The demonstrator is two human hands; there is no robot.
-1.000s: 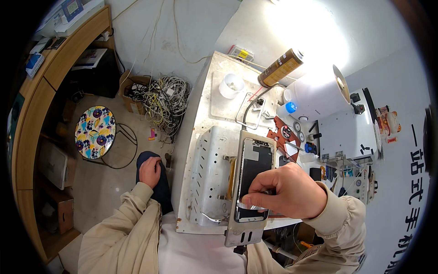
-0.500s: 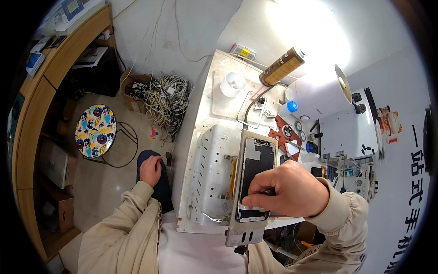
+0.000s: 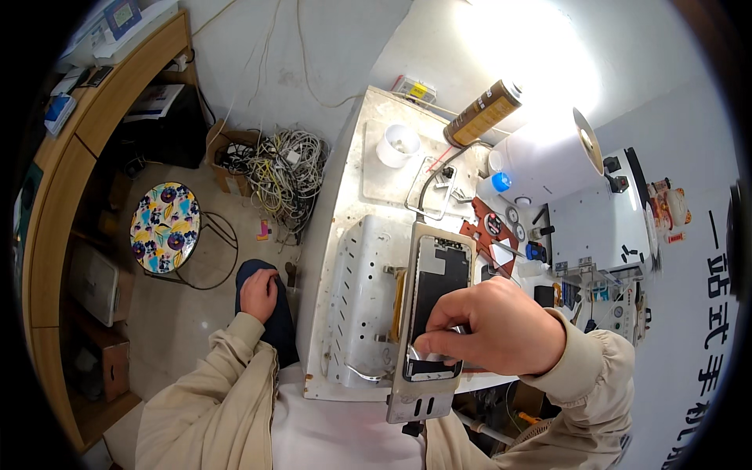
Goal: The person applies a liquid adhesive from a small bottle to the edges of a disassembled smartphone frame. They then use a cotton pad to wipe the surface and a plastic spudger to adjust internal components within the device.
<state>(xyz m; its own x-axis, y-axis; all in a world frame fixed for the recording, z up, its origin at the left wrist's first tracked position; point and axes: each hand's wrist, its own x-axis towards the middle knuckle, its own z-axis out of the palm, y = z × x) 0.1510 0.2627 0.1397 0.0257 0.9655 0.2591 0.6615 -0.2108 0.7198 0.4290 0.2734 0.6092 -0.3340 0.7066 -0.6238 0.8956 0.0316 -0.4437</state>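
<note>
My right hand point(image 3: 501, 329) is closed in a pinch over the lower part of a phone screen assembly point(image 3: 439, 290), dark with a grey patch and a thin frame. A small pale, shiny piece point(image 3: 415, 354) shows at my fingertips, but its kind is hidden by the fingers. The screen assembly lies in a long metal heating plate point(image 3: 421, 403), fixed beside a perforated metal housing point(image 3: 364, 294). Away from the bench, my left hand point(image 3: 258, 296) rests on my knee, its fingers loosely curled in with nothing seen in them.
On the bench point(image 3: 319, 337) stand a white cup point(image 3: 398, 146), a brown spray can point(image 3: 483, 113), a blue-capped bottle point(image 3: 495, 185) and a large white cylinder point(image 3: 544, 153). Small tools lie on a red-brown mat point(image 3: 479, 227). Leftward are a patterned stool point(image 3: 166, 227) and tangled cables point(image 3: 290, 168).
The pale piece at my right fingertips shows a little differently above the lower screen area. Both hands stay in almost the same places; the view has shifted slightly.
</note>
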